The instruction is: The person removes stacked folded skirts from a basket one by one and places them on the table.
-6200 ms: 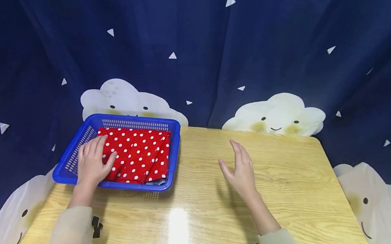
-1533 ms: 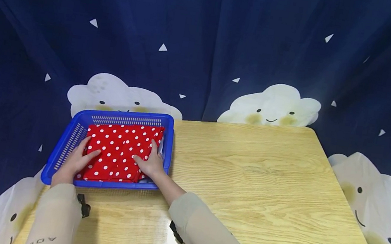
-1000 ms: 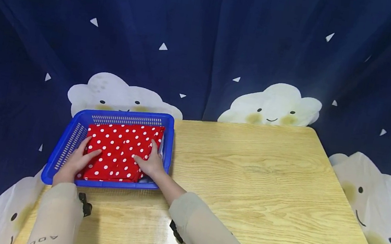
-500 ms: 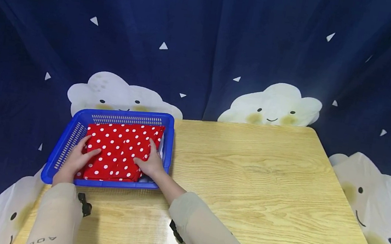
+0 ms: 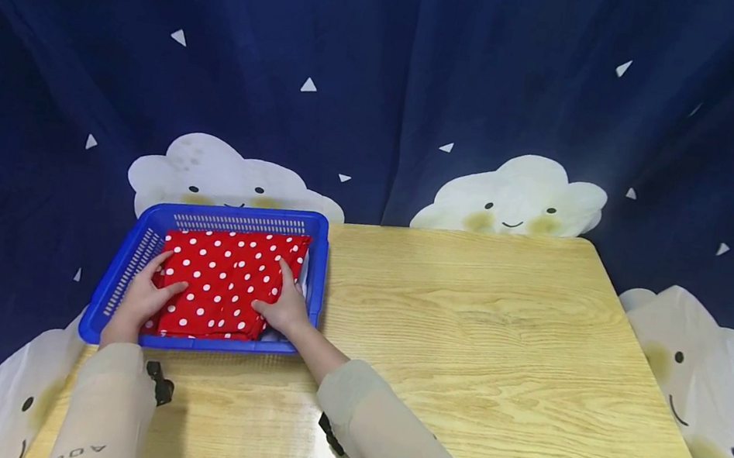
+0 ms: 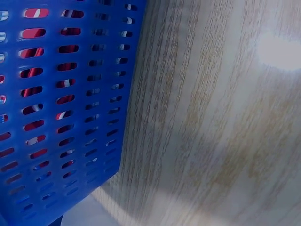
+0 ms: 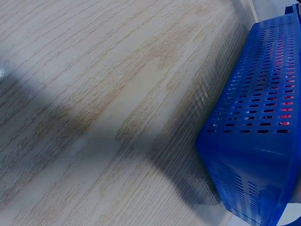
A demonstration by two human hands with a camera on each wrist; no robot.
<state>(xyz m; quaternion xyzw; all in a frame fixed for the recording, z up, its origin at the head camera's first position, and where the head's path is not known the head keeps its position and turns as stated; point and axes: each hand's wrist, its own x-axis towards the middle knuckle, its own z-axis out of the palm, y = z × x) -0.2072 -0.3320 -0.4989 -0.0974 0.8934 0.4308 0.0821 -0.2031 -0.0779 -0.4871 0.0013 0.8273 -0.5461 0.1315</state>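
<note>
Inside a blue plastic basket [image 5: 312, 292] lies a folded red cloth with white polka dots [image 5: 219, 279]. My left hand [image 5: 142, 299] holds the cloth's left side, thumb on top and fingers at the edge. On the right side my right hand [image 5: 288, 310] grips it, thumb and index finger showing on top; the other fingers are hidden. Some pale grey fabric [image 5: 274, 336] peeks out beneath the cloth at the right. Neither wrist view shows the fingers; the basket wall [image 6: 66, 113] fills the left of the left wrist view, and the basket's slotted side [image 7: 254, 113] stands at right in the other.
The basket stands at the back left of a wooden table [image 5: 497, 357]. Behind the table hangs a dark blue curtain [image 5: 389, 68] with clouds and white triangles. Bare wood stretches to the right of the basket. Black wrist devices [image 5: 159, 385] sit under my sleeves.
Since the oldest frame my right hand has come left from above the table into the basket, and the cloth's right edge is drawn inward. Over the last second the hands barely move.
</note>
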